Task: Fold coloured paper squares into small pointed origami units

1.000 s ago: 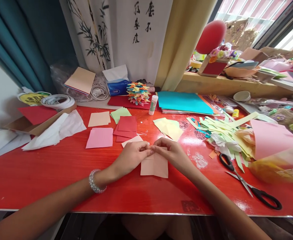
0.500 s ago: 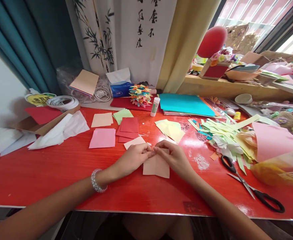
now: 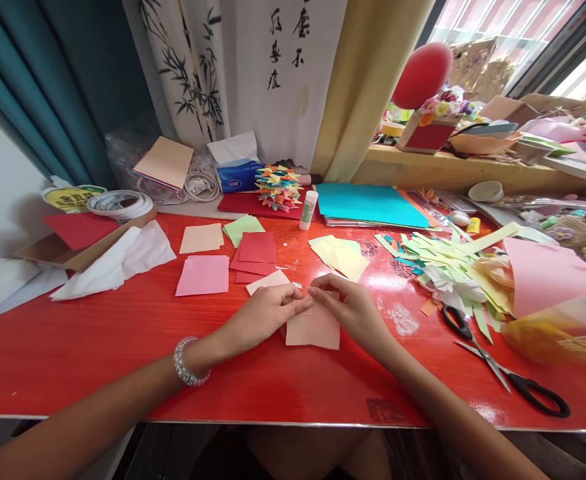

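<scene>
Creased beige paper (image 3: pixel 313 331) lies beneath left hand (image 3: pixel 269 312) and right hand (image 3: pixel 355 310), fingers curled, grip unclear; thumb tips have parted slightly.

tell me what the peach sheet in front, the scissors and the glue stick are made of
The peach sheet looks like matte paper: thin, flat-coloured, with a slightly bent lower edge. The scissors seem to have metal blades, grey with a sheen, and black handles, probably plastic. The glue stick has a smooth white tube, likely plastic, with a printed green patch.
</scene>
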Motion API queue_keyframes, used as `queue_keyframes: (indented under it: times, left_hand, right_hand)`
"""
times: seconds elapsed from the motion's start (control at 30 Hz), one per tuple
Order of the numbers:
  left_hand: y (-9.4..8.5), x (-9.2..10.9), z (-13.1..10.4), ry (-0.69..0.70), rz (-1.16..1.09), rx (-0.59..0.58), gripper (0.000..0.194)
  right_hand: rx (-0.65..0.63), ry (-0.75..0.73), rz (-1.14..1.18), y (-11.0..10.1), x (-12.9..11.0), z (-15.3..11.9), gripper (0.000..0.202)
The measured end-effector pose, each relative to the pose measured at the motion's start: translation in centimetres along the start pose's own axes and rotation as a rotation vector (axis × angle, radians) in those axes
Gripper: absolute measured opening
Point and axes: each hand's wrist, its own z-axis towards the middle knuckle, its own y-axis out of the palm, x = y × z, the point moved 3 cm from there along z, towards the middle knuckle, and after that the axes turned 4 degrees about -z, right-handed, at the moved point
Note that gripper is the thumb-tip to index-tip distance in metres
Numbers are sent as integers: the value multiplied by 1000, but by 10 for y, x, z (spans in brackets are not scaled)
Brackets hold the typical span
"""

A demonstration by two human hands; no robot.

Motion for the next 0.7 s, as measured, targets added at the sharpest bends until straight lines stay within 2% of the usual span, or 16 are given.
queue_keyframes:
  times: [0.13,0.27,0.33,0.43,0.57,0.7]
  left_hand:
    - [-2,5,-3,-2,21,56,36]
    - [-8,6,-4,-46,-39,156,37]
    - [-11,4,-4,-69,-82,158,35]
    - [-13,4,-2,-55,-95,154,31]
    - [-16,7,-2,-9,-134,248,25]
    - [-14,7,-1,-28,-214,213,25]
  right_hand:
    - [5,71,142,-2,1,1,22]
    - [-55,183,385,-3,6,4,22]
    - [-79,214,455,-4,8,4,22]
    - [-77,222,466,-4,9,5,19]
    - [-111,206,469,-5,7,4,17]
    - [-67,120,401,-6,3,3,16]
